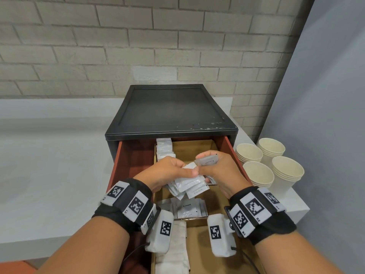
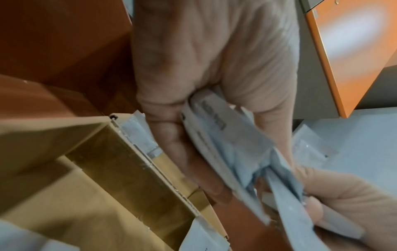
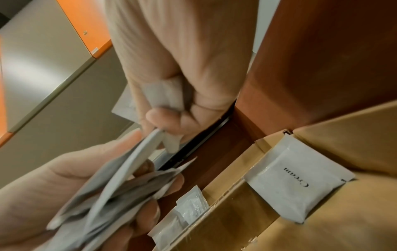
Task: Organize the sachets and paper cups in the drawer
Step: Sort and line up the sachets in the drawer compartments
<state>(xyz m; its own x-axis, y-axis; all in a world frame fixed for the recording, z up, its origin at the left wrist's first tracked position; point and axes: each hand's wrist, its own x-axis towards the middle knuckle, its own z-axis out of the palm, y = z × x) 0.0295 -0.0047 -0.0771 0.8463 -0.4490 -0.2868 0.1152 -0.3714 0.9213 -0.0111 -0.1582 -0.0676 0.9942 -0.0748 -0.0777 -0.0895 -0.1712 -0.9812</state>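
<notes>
Left hand (image 1: 167,171) gripped a fanned bunch of sachets (image 1: 189,182) over the open drawer (image 1: 230,147) — likely as a feed stack. Right hand (image 1: 219,169) pinched one sachet (image 1: 207,160), probably sorting by type. Cups (image 1: 272,163) waited on the table (image 1: 49,175) — outside the drawer.

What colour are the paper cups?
Cream, nearly off-white; the paper cups show best in the head view.
</notes>
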